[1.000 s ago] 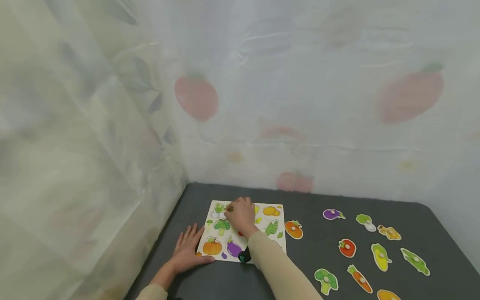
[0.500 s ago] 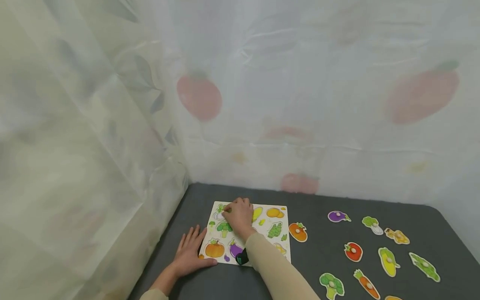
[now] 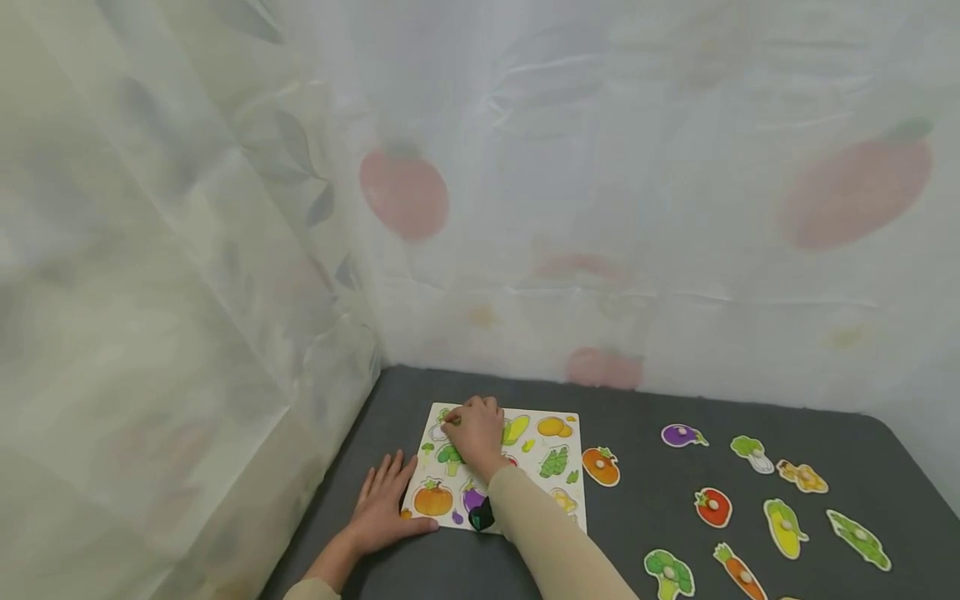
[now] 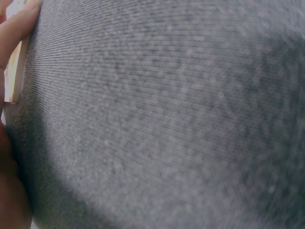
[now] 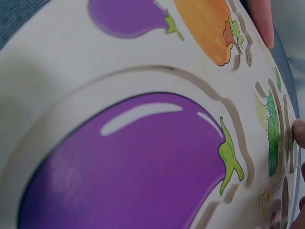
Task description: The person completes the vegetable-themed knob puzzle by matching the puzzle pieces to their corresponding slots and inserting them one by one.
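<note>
A white vegetable puzzle board [image 3: 540, 492] lies on the dark table. My left hand [image 3: 381, 508] rests flat at its lower left corner, fingers spread along the left side and thumb along the near edge. In the left wrist view the thumb [image 4: 19, 28] touches the board's edge. Over the board's upper left, my right hand [image 3: 478, 435] bends its fingers and pinches a puzzle piece at the turnip picture [image 3: 438, 431]; the hand mostly hides this piece. The right wrist view shows the eggplant recess [image 5: 133, 162] close up, with fingertips [image 5: 299, 132] at the right edge.
Right of the board lie several knobbed pieces: a pumpkin [image 3: 602, 467], an eggplant [image 3: 681, 435], a tomato [image 3: 712, 507], a corn cob [image 3: 783, 528], a pea pod [image 3: 858, 539], a carrot [image 3: 738, 571] and a broccoli [image 3: 669, 573]. A printed curtain [image 3: 600, 208] hangs behind the table.
The head view has shifted slightly, so the table and pieces sit a little differently in frame. My right hand stays at the board's upper left with small finger movements; the left hand keeps its place.
</note>
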Motion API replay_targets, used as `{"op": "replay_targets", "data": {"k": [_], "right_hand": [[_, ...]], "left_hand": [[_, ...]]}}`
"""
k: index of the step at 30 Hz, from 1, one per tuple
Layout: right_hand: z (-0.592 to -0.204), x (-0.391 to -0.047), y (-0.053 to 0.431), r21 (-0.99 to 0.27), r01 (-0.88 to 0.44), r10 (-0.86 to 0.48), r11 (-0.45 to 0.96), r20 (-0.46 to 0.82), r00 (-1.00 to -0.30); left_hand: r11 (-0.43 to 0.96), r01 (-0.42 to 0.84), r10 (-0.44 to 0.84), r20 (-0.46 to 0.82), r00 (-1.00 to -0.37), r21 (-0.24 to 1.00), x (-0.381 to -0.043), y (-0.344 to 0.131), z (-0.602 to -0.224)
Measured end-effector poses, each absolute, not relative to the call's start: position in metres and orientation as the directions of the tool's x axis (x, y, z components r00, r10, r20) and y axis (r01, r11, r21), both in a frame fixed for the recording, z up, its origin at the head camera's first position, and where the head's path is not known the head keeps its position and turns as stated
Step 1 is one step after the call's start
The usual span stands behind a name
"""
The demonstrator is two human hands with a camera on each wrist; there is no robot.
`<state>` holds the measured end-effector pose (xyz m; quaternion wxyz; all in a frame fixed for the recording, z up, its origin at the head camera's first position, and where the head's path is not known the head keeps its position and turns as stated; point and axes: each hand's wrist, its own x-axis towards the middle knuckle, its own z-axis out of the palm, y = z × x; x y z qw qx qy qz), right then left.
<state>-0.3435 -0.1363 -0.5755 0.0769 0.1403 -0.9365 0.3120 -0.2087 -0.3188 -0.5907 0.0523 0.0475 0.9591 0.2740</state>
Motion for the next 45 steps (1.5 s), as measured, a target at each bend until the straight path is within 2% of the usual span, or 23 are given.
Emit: {"op": "replay_targets", "data": {"k": [7, 16, 24, 26, 35, 45], "right_hand": [[-0.581, -0.346, -0.139, -0.532, -0.328, -0.21, 0.781, 0.271, -0.939], [-0.576, -0.344, -0.138, -0.513, -0.312, -0.212, 0.8, 0.245, -0.946], [-0.57, -0.341, -0.127, -0.439, -0.385, -0.31, 0.812, 0.235, -0.921], [-0.567, -0.342, -0.122, -0.453, -0.394, -0.326, 0.799, 0.224, -0.919], [-0.532, -0.357, -0.077, -0.577, -0.43, -0.359, 0.694, 0.24, -0.902], [-0.505, -0.37, 0.0, -0.613, -0.415, -0.316, 0.672, 0.268, -0.91]], "left_hand": [[0.834, 0.092, 0.12, -0.016, -0.993, 0.544, -0.207, -0.32, -0.598], [0.83, 0.104, 0.129, -0.008, -0.992, 0.548, -0.206, -0.318, -0.595], [0.82, 0.088, 0.126, -0.028, -0.992, 0.565, -0.204, -0.315, -0.592], [0.823, 0.088, 0.125, -0.028, -0.992, 0.561, -0.204, -0.316, -0.592], [0.832, 0.106, 0.128, -0.003, -0.992, 0.545, -0.213, -0.322, -0.591], [0.831, 0.106, 0.149, -0.035, -0.988, 0.546, -0.23, -0.322, -0.588]]}}
